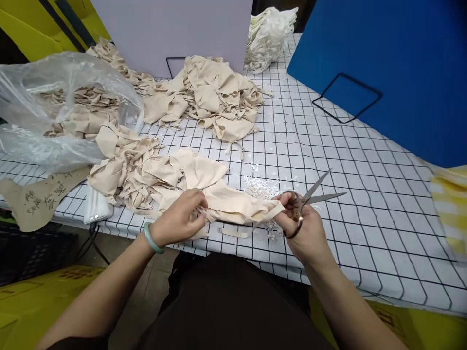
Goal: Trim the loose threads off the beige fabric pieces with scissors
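Observation:
My right hand [308, 236] has its fingers through the handles of a pair of scissors [319, 197], whose blades are spread and point right. Between its thumb and fingertips it also pinches the tapered end of a beige cloth piece [237, 201]. My left hand [182, 218], with a pale green bangle on the wrist, is closed on the other end of this cloth; its fingertips are partly hidden. The cloth stretches between both hands just above the table. Beside it, on the left, lies a heap of similar beige cloth pieces [134, 170].
Small white scraps [260, 187] lie behind the held cloth. Another beige heap [215, 92] is farther back. At left are a clear plastic bag [73, 68] of cloth and a marked brown paper pattern [44, 199]. A blue board [394, 63] stands at right on the checked tablecloth [379, 218].

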A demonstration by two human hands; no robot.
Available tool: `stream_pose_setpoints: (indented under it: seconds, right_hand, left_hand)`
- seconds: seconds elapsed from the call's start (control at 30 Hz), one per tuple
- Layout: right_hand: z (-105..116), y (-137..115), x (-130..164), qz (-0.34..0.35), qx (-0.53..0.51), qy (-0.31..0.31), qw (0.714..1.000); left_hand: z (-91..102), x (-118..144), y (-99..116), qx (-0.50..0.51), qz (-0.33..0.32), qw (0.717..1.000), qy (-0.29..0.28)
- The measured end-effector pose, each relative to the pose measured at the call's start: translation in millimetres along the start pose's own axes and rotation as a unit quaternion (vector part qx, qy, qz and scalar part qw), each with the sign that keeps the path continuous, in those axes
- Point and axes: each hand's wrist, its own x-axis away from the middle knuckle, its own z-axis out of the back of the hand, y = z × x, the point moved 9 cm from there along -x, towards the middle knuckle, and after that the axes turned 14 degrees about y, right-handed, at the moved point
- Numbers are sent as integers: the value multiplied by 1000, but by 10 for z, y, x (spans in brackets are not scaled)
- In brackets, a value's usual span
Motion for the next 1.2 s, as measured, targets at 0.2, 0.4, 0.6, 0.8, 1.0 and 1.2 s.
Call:
stream_pose_setpoints:
  seconds: [0.2, 0.4, 0.6, 0.8, 1.0, 1.2]
  right_hand:
    - [-264, -340, -151, 25, -56, -1, 998]
    - [-846, -571, -204, 91, 73, -114, 987]
    - [-1538, -581, 207, 219, 93, -271, 933]
    - [-1522, -597, 22, 172, -26, -135, 975]
    - [-1437, -679, 6, 187, -49, -146, 970]
    - [-1240, -462, -59, 150, -49, -127, 979]
  left_hand:
    - [-213, 94, -41, -72, -70, 992, -76]
    - [470, -59, 24, 1, 43, 999, 31]
    - [797, 131, 419, -109, -72, 980, 149]
    - [37, 420, -29, 405, 325, 855, -9]
    - [-243, 235, 58, 645, 383, 661, -19]
    - [-149, 247, 11, 547, 368, 752, -3]
